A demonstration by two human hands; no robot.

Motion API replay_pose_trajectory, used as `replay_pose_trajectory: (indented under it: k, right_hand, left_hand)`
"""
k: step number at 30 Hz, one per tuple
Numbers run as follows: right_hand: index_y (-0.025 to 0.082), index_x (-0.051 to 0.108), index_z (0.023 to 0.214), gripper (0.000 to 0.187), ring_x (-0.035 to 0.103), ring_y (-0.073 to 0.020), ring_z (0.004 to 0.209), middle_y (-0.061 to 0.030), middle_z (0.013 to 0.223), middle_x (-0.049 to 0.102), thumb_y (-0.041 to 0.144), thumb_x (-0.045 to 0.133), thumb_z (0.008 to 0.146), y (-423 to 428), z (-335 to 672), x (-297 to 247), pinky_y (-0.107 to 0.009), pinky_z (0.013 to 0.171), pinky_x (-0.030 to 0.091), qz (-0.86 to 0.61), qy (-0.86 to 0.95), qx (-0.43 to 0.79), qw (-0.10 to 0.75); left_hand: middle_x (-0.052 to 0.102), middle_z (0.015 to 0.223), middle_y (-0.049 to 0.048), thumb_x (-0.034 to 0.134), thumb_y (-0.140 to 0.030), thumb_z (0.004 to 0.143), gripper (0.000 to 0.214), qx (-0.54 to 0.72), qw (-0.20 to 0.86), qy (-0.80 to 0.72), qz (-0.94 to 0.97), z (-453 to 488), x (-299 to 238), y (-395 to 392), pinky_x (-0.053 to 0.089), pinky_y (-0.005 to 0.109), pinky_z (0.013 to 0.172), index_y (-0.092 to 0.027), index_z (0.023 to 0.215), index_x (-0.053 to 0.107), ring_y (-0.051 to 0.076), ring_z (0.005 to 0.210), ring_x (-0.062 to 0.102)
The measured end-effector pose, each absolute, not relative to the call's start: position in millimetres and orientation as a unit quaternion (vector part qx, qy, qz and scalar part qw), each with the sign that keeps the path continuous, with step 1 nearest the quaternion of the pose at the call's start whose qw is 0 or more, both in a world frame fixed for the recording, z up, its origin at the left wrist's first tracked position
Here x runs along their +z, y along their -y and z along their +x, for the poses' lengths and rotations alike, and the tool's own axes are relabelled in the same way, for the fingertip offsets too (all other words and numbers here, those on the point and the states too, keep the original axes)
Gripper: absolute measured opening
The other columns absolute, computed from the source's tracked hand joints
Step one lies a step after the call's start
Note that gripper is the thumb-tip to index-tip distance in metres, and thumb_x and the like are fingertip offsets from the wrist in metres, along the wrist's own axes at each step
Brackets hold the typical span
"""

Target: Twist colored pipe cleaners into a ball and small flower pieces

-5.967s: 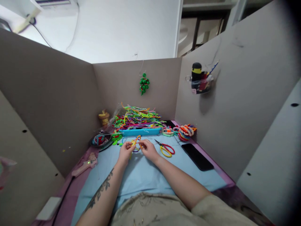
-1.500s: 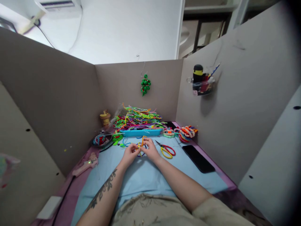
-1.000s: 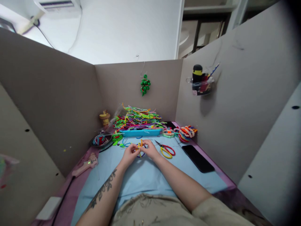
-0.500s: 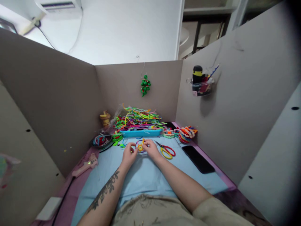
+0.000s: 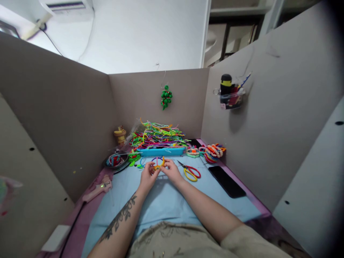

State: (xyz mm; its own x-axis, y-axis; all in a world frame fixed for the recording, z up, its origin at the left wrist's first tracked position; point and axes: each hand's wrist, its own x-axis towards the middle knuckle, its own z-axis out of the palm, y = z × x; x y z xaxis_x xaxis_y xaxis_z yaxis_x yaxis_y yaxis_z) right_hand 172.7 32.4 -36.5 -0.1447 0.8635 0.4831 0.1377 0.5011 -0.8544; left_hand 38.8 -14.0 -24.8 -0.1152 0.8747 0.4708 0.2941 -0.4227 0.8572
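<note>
Both hands meet over the blue cloth, pinching a small craft piece of bent pipe cleaners (image 5: 163, 162), orange-yellow with purple and pink strands. My left hand (image 5: 149, 175) grips its left side between thumb and fingers. On the right side, my right hand (image 5: 171, 170) pinches the orange-yellow part, thumbs close together. Fingers cover much of the piece, so its full shape is hidden. Just right of my right hand lie scissors (image 5: 191, 173) with one red and one yellow handle, blades pointing away to the left.
Behind the hands, a blue tray (image 5: 161, 152) holds a heap of coloured pipe cleaners (image 5: 158, 136). Finished-looking woven pieces (image 5: 213, 152) sit right of it. A black phone (image 5: 227, 182) lies at right, a pink glue gun (image 5: 98, 190) at left, near a dark bowl (image 5: 115, 161). Grey panels enclose the table.
The craft piece has been tilted between the fingers: its round face pointed up before, and now its strands stand upward. Both hands stay in nearly the same place.
</note>
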Motion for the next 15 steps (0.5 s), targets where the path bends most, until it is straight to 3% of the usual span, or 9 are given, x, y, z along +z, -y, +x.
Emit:
replay_pose_trajectory:
  k: [5,10,15]
  right_hand:
    - [0.017,0.059,0.061,0.014,0.050,-0.0194,0.099,-0.0054,0.102,0.050,0.029,0.061,0.068,-36.3,172.0,-42.3,-0.037,0.091,0.036,-0.369,0.670,0.352,0.540]
    - [0.017,0.060,0.061,0.017,0.050,-0.0193,0.099,-0.0058,0.102,0.051,0.031,0.059,0.069,-34.4,171.2,-41.8,-0.032,0.087,0.037,-0.367,0.651,0.386,0.540]
    - [0.017,0.060,0.066,0.017,0.051,-0.0193,0.096,-0.0067,0.096,0.054,0.032,0.054,0.071,-33.5,173.1,-37.3,-0.028,0.078,0.041,-0.389,0.639,0.358,0.559]
  left_hand:
    - [0.050,0.059,-0.0060,0.063,-0.031,0.067,0.041,0.560,0.248,-0.484,0.625,38.4,-24.2,13.6,0.032,0.019,0.047,-0.018,0.100,0.043,0.007,0.046,0.042]
    - [0.039,0.052,-0.0095,0.061,-0.032,0.068,0.039,0.551,0.229,-0.502,0.626,40.0,-23.1,16.0,0.025,0.018,0.044,-0.017,0.100,0.044,0.007,0.044,0.036]
    - [0.043,0.053,-0.0089,0.064,-0.030,0.065,0.041,0.571,0.276,-0.486,0.602,40.2,-21.2,15.2,0.026,0.017,0.042,-0.018,0.098,0.042,0.006,0.043,0.038]
